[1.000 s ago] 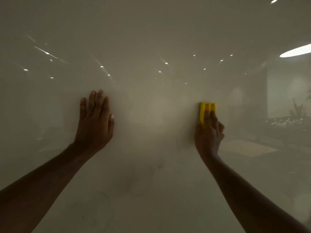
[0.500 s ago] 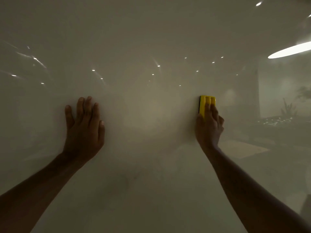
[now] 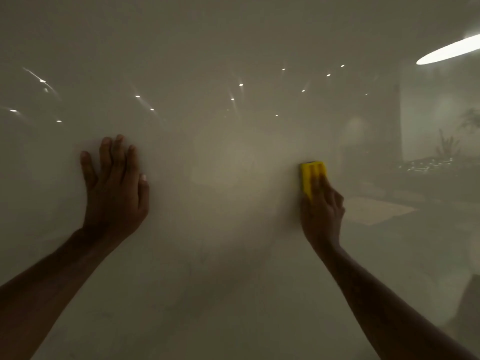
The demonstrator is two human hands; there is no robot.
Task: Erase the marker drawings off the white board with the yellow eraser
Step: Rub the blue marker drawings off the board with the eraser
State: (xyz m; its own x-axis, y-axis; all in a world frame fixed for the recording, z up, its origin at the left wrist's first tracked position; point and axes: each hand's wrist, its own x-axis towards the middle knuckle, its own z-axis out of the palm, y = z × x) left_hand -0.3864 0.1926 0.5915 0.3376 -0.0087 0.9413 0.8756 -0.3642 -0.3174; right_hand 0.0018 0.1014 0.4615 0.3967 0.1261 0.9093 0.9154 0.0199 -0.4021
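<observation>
A glossy white board (image 3: 233, 48) fills the whole view and stands upright in front of me. My right hand (image 3: 322, 211) presses the yellow eraser (image 3: 307, 175) flat against the board, right of centre; my fingers cover most of its lower part. My left hand (image 3: 115, 188) lies flat on the board at the left, fingers together and pointing up, holding nothing. I see no clear marker lines; only faint grey smudges (image 3: 197, 268) show on the lower middle of the board.
The board reflects ceiling spot lights (image 3: 241, 84) and a long bright lamp (image 3: 449, 50) at the upper right. At the right edge the reflection shows a plant (image 3: 449, 144) and dim furniture.
My right hand with the eraser has slid slightly down the board. My left hand stays flat on the board at the left; the view has shifted a little.
</observation>
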